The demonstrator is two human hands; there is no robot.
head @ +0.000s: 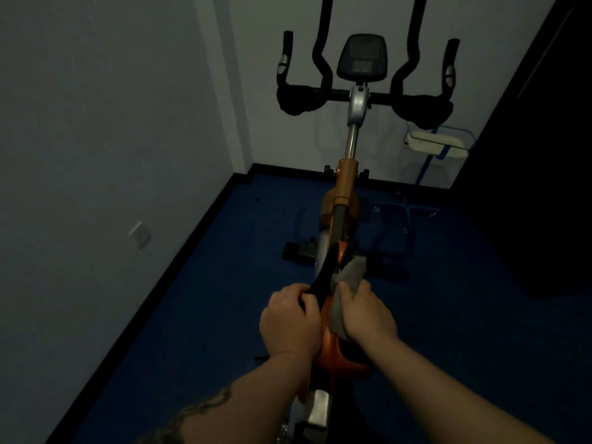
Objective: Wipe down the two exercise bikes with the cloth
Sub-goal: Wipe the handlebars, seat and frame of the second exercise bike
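An orange and black exercise bike (346, 184) stands lengthwise in front of me, its black handlebars (365, 94) and console (362, 57) at the far end by the wall. My left hand (290, 318) grips the black nose of the saddle (325, 274). My right hand (368, 312) holds a grey cloth (350, 274) pressed against the right side of the saddle and the orange frame below it. Only one bike is in view.
White walls close in on the left and behind the bike. A dark panel or door (544, 155) fills the right side. A clear basket with a white item (435, 142) on a blue stand sits at the back right. The floor is blue carpet (224, 283).
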